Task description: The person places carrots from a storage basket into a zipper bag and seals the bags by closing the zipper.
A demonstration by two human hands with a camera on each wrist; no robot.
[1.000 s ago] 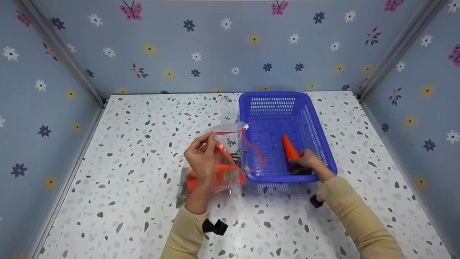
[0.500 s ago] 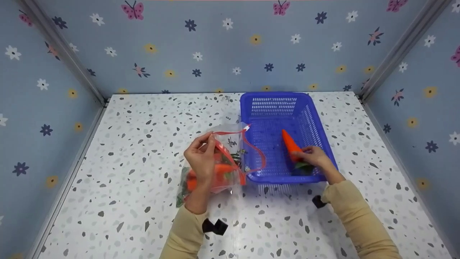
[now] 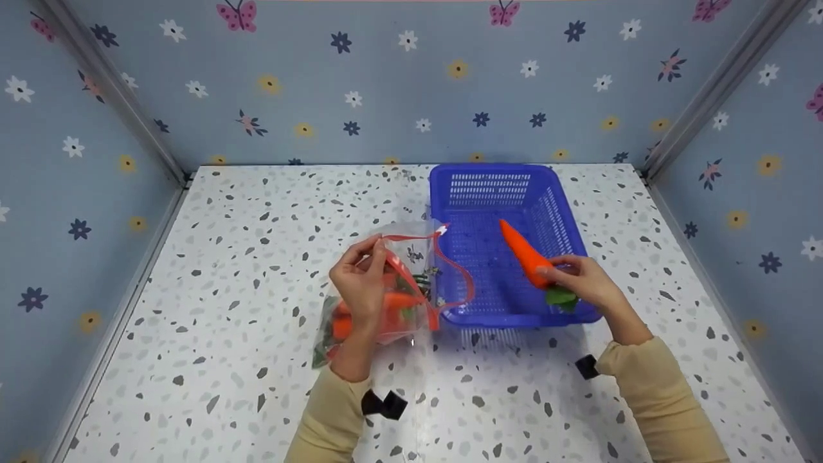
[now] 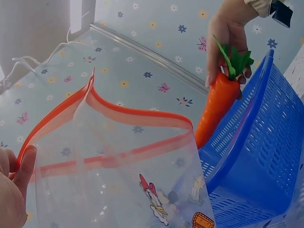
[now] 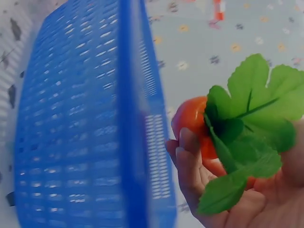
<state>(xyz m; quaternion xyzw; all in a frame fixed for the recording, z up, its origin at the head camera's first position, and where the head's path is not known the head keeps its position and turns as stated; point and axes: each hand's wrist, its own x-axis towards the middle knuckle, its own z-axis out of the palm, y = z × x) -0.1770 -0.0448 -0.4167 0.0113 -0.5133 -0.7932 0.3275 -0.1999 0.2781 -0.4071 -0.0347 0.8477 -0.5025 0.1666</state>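
Note:
A clear zip bag (image 4: 118,190) with a red-orange zip strip lies with its mouth spread towards the basket. My left hand (image 3: 361,283) pinches the strip at the bag's near left edge; its thumb shows at the left of the left wrist view. Inside the bag are orange and green items (image 3: 386,315), partly covered by my left arm. My right hand (image 3: 588,281) holds a carrot (image 3: 526,256) by its thick end, the tip pointing away and to the left. Green leaves (image 5: 249,118) at its top spread over the palm in the right wrist view.
A blue plastic basket (image 3: 438,190) with slotted walls stands right of the bag, under the carrot. The bag's mouth overlaps the basket's left rim. Patterned walls (image 3: 411,83) enclose the speckled table (image 3: 257,225) at the back and both sides.
My right hand has lifted the carrot up from the basket's near right corner, and its leaves now show. The left hand keeps its pinch on the bag in the same place.

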